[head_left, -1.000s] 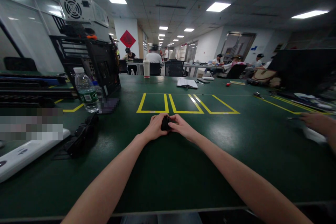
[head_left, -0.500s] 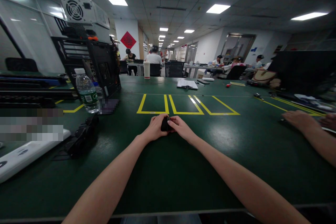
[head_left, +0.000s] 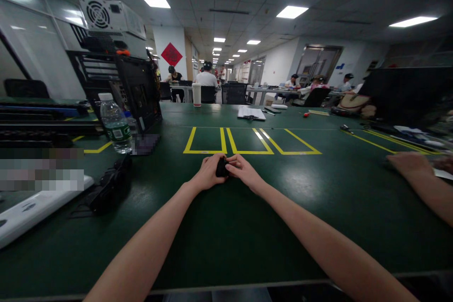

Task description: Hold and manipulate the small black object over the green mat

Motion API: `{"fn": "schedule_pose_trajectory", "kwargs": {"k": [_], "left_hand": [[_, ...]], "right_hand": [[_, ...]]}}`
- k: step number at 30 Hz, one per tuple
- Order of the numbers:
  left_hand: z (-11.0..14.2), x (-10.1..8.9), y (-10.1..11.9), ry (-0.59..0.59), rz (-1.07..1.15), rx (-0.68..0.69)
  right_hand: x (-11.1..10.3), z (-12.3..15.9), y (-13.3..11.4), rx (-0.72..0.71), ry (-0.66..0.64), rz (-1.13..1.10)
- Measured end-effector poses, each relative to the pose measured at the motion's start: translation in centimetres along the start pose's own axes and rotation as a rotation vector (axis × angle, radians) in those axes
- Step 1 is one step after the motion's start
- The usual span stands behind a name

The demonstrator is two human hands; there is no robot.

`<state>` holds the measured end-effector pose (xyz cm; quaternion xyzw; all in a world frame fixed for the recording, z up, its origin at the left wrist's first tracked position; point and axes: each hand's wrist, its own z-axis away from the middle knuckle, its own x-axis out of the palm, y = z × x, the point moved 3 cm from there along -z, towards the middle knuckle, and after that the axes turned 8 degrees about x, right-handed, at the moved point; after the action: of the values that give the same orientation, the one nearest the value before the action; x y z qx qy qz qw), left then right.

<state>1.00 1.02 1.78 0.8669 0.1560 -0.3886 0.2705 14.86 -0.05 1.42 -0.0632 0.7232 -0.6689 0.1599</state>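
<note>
Since the earliest frame, a co-worker's hand [head_left: 412, 165] has been brought farther in from the right edge, with more of its forearm shown, while the two hands in the middle have been kept almost where they were. A small black object [head_left: 222, 167] is held between them, just on the near side of the yellow tape outlines [head_left: 204, 152] that are laid on the green bench [head_left: 226, 231]. By the left hand [head_left: 207, 173] it is clasped from the left, with that grip closed around its side. By the right hand [head_left: 245, 170] its right edge is taken between thumb and fingers, so that grip too is clamped on it. Whether the bench is touched by the object cannot be told, and its details are hidden by the fingers. Well to the left, a water bottle [head_left: 116, 127] is stood upright beside an open computer case [head_left: 139, 92]. Beyond the tape, a clipboard [head_left: 250, 113] with white paper is laid flat, and a pale cup [head_left: 197, 95] is stood farther back.
</note>
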Motion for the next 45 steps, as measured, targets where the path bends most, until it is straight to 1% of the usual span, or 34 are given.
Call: {"fn": "schedule_pose_trajectory", "kwargs": {"k": [5, 9, 13, 19, 24, 30, 33, 37, 39, 41, 45], "left_hand": [[0.0, 0.0, -0.1, 0.001, -0.002, -0.005], [0.0, 0.0, -0.1, -0.003, -0.004, -0.002], [0.0, 0.0, 0.0, -0.008, -0.002, 0.009], [0.1, 0.0, 0.0, -0.002, 0.001, 0.016], [0.1, 0.0, -0.1, 0.001, 0.004, 0.017], [0.1, 0.1, -0.3, -0.002, -0.004, 0.012], [0.1, 0.1, -0.3, -0.002, -0.009, 0.02], [0.0, 0.0, -0.2, 0.0, -0.009, 0.028], [0.0, 0.0, -0.3, 0.003, -0.008, 0.028], [0.1, 0.1, -0.3, 0.006, -0.007, 0.026], [0.1, 0.1, -0.1, 0.005, -0.01, 0.021]], "right_hand": [[-0.1, -0.4, 0.4, 0.032, 0.007, 0.006], [-0.4, -0.2, -0.1, 0.031, -0.032, 0.008], [-0.5, 0.1, -0.4, 0.016, -0.026, -0.003], [-0.1, -0.2, 0.2, 0.043, -0.006, -0.048], [-0.3, -0.6, 0.7, 0.08, -0.002, -0.073], [-0.4, -0.7, 0.7, 0.102, -0.023, -0.116], [-0.7, -0.8, 0.8, 0.1, 0.01, -0.121], [-1.6, -0.8, 1.2, 0.115, 0.084, -0.127], [-1.7, -0.8, 1.4, 0.13, 0.096, -0.138], [-1.5, -0.9, 1.4, 0.141, 0.075, -0.149], [-0.3, -1.2, 1.0, 0.15, 0.008, -0.166]]}}
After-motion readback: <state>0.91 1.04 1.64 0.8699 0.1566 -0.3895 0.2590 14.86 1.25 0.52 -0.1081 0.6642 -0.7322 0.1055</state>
